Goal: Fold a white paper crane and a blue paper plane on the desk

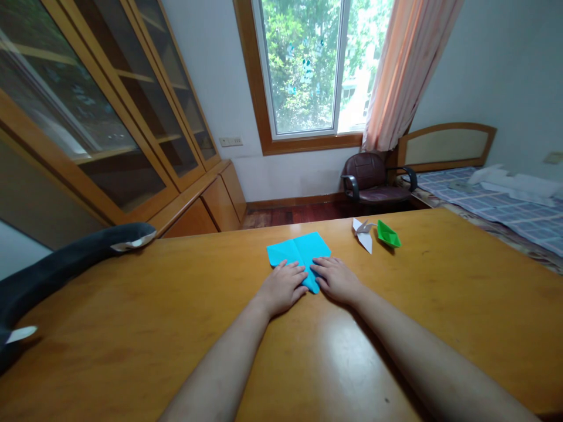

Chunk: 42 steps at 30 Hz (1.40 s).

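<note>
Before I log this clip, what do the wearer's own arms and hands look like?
The left hand and right hand are gloveless, with no ring, watch or bracelet visible. The left forearm and right forearm are bare, with no sleeves, cables or clear markings in view.

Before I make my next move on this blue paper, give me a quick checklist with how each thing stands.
1. Left hand on the blue paper: ok.
2. Right hand on the blue paper: ok.
3. Blue paper lying on the table: ok.
4. Folds under the hands lined up: cannot tell, partly covered.
5. White folded paper and green paper boat clear of both hands: ok.
</note>
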{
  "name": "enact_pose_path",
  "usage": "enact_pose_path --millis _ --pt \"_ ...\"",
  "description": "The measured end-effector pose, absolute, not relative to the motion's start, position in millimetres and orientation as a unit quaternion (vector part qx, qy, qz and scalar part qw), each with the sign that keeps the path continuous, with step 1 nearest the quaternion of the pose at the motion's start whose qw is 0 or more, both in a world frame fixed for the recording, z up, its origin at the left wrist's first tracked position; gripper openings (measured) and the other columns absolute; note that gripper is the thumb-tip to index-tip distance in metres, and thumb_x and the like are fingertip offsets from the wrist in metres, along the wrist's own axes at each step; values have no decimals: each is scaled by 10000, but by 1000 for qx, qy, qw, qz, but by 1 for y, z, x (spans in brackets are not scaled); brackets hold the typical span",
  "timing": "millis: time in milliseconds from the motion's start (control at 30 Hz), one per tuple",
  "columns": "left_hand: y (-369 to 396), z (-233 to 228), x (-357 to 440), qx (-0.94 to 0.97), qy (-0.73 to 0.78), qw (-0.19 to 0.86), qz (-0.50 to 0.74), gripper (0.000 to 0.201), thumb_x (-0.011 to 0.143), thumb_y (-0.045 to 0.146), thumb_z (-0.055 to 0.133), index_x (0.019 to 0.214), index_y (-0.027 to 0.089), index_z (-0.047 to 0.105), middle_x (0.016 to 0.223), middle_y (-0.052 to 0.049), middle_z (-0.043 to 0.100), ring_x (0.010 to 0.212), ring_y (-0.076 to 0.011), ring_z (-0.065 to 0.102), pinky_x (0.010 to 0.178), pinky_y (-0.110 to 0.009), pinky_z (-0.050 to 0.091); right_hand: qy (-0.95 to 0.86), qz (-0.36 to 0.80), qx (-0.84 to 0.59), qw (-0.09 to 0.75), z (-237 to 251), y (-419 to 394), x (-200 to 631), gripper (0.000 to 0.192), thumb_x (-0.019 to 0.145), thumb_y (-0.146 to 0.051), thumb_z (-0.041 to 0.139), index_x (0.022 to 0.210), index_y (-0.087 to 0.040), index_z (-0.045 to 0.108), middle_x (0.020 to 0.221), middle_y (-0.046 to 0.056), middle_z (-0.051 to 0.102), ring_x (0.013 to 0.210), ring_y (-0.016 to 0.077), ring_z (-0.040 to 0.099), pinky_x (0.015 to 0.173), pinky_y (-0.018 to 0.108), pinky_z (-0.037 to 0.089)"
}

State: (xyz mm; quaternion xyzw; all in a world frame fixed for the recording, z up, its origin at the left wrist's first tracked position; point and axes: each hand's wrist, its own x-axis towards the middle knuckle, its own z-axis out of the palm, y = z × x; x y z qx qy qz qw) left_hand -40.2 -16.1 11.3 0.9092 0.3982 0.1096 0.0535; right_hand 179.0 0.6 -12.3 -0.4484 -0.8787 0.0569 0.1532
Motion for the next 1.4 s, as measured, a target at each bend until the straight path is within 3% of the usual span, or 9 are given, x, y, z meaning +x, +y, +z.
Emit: enact_pose_path --millis 433,767,1133,1400 --pt "-21 8 -31 890 450 24 63 485 921 485 478 1299 190 549 1414 -114 512 1348 -300 396 1140 -546 227 -873 57 -463 144 -10 -1 178 384 920 -313 466 1269 -227 600 1397 92 529 1253 268 476 1044 437 336" --pt "-20 8 -27 873 486 31 25 500 946 449 424 1373 194 480 1479 -103 433 1388 -324 326 1134 -566 225 -866 68 -475 138 -6 -1 176 375 922 -324 467 1259 -230 602 1399 98 522 1261 268 461 1046 445 319" --pt "-5 2 -24 880 472 25 42 526 942 497 398 1372 206 483 1468 -111 446 1394 -330 311 1135 -573 215 -847 81 -510 127 -6 0 175 400 912 -328 473 1288 -230 571 1433 104 486 1304 287 412 1070 507 258" --pt "-3 6 -19 872 486 42 24 534 957 438 377 1415 168 431 1527 -113 353 1434 -330 225 1154 -556 178 -845 83 -513 128 -7 1 175 404 913 -332 465 1291 -229 567 1437 104 481 1308 289 408 1066 516 260"
